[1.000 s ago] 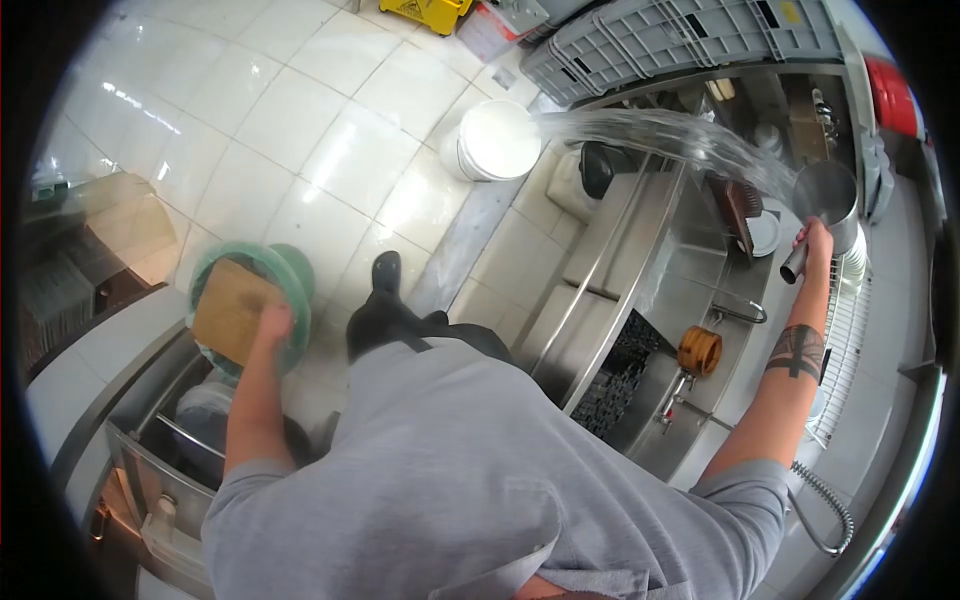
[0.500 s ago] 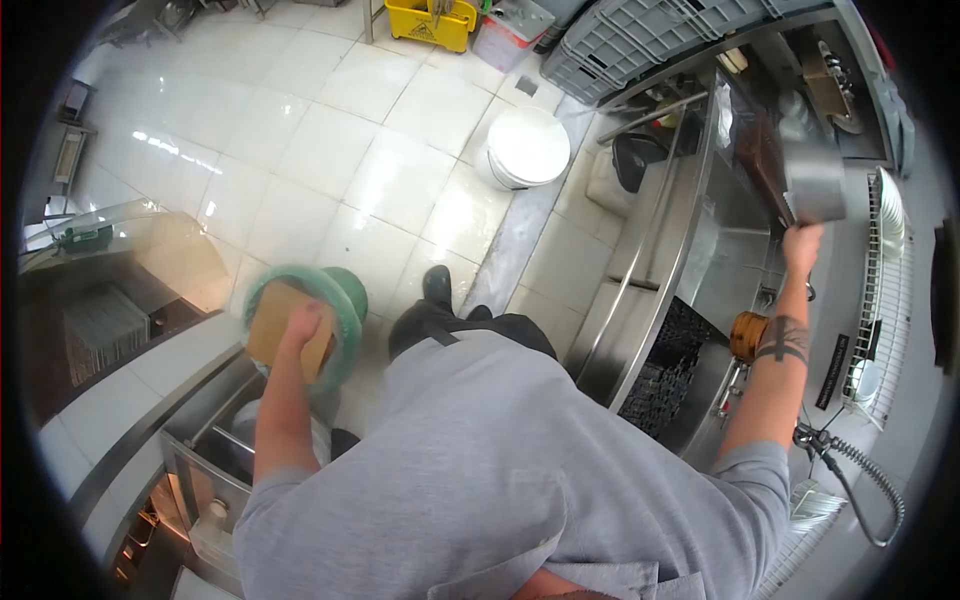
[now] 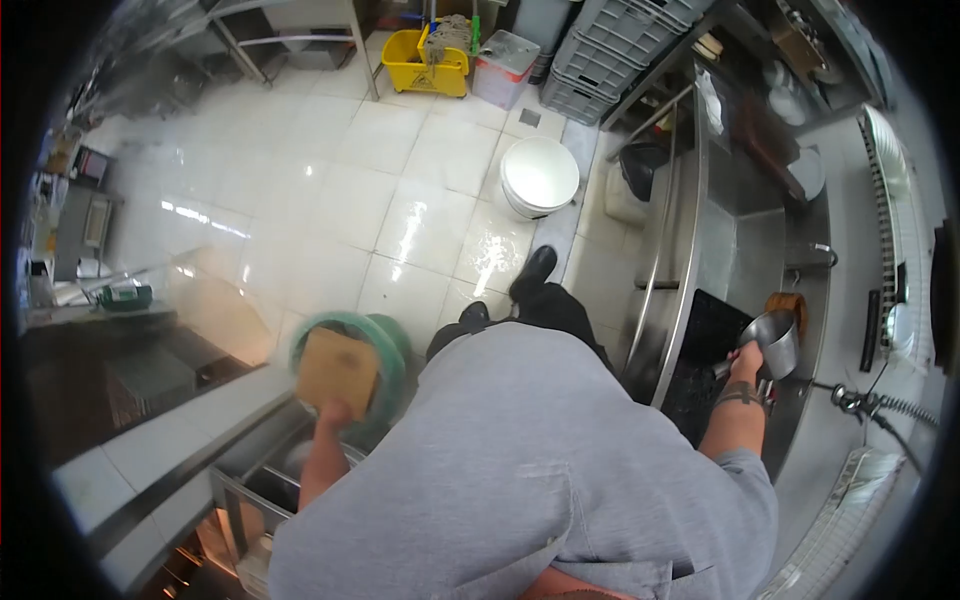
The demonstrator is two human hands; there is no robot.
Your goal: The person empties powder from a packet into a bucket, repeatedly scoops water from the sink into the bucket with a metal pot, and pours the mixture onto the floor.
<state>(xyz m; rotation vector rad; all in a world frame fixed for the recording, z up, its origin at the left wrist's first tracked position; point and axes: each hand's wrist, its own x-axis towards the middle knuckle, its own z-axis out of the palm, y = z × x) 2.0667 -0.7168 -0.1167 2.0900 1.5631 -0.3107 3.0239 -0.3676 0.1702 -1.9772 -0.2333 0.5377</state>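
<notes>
My left hand (image 3: 337, 412) is closed on the near edge of a flat brown board (image 3: 338, 372), held over a round green bin (image 3: 393, 372) at the lower left. On the right, my right hand (image 3: 745, 360) grips the handle of a metal pot (image 3: 773, 343). The pot is above the sink counter, beside a round wooden object (image 3: 790, 305) and over the edge of a black mat (image 3: 710, 330). The pot's contents cannot be made out.
A white bucket (image 3: 540, 176) stands on the wet tiled floor (image 3: 400, 215). Beyond it are a yellow mop bucket (image 3: 425, 68), a lidded container (image 3: 503, 72) and stacked grey crates (image 3: 610, 55). A spray hose (image 3: 850, 398) hangs beside the sink at the right.
The pot in my right hand has moved down toward me, over the sink. Water poured from it a second ago; that stream is gone. The camera view has shifted, and my feet have moved.
</notes>
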